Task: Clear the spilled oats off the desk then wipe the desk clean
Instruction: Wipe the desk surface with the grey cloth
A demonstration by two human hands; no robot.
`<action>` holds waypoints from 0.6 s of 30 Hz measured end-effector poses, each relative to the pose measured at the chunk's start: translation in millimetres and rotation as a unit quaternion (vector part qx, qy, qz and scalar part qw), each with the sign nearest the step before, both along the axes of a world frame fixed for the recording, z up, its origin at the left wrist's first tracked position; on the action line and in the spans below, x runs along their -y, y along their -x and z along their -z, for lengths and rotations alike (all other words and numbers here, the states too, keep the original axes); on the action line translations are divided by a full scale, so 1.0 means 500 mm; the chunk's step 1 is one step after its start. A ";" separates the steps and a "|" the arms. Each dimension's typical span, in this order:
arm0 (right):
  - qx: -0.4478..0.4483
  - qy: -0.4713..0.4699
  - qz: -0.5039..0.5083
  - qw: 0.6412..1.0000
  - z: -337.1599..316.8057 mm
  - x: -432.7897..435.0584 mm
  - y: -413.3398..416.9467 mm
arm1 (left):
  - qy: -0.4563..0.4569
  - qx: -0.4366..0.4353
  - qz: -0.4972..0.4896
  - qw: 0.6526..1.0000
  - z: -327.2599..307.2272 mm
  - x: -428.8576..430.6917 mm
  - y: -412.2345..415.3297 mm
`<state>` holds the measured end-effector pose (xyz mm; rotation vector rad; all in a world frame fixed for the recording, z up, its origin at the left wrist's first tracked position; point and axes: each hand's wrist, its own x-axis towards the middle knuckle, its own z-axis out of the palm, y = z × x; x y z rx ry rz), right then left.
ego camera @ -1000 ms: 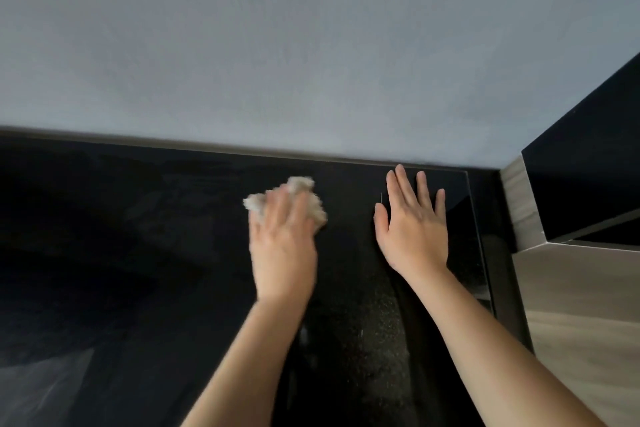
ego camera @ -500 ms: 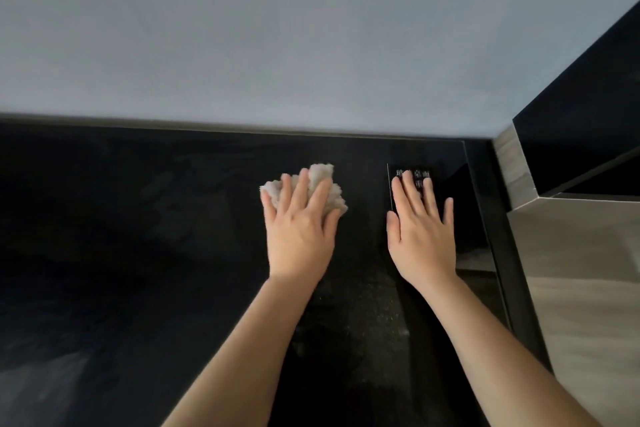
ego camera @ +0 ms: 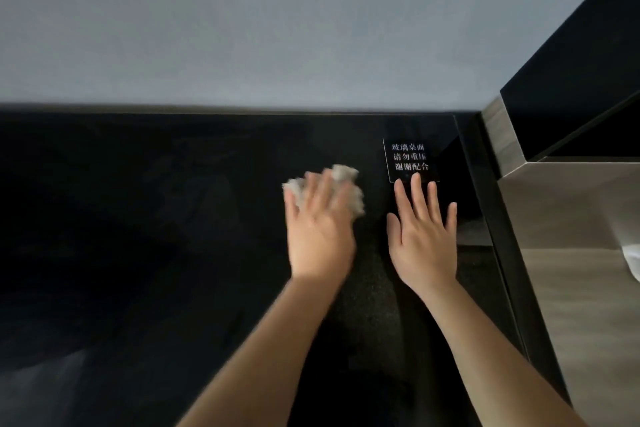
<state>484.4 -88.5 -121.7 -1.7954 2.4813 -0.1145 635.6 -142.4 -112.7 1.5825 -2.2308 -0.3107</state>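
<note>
left hand (ego camera: 320, 236): blurred, fingers straight, pressing on the pale wad (ego camera: 346, 174)
pale wad: on the black desk (ego camera: 138, 236), left of the sign (ego camera: 410, 158)
right hand (ego camera: 422, 239): flat on desk, fingers spread, fingertips touching the sign's near edge

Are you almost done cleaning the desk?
Nearly. No oats show on the black desk, so clearing looks done. Wiping is in hand: the left hand presses a crumpled cloth down, right hand flat beside it. Left: a speckled patch between the arms, maybe residue.
</note>
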 end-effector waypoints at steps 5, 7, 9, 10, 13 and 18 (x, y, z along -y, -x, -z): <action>-0.001 -0.005 0.014 1.000 0.000 -0.048 -0.018 | 0.011 0.002 0.056 0.998 0.005 -0.056 -0.060; 0.000 -0.005 0.022 1.000 0.001 -0.065 -0.029 | -0.017 -0.004 -0.016 1.000 0.006 -0.019 -0.124; -0.005 -0.005 0.025 1.000 0.001 -0.070 -0.035 | -0.039 -0.016 -0.074 0.996 0.004 0.007 -0.157; -0.006 -0.005 0.027 1.000 0.001 -0.069 -0.036 | -0.040 -0.020 -0.084 0.995 0.002 0.009 -0.152; -0.010 -0.003 0.027 1.000 -0.001 -0.069 -0.036 | -0.026 -0.018 -0.025 0.999 -0.007 -0.048 -0.079; -0.002 -0.003 0.023 1.000 -0.005 -0.071 -0.034 | -0.006 -0.021 0.085 0.996 -0.006 -0.163 -0.077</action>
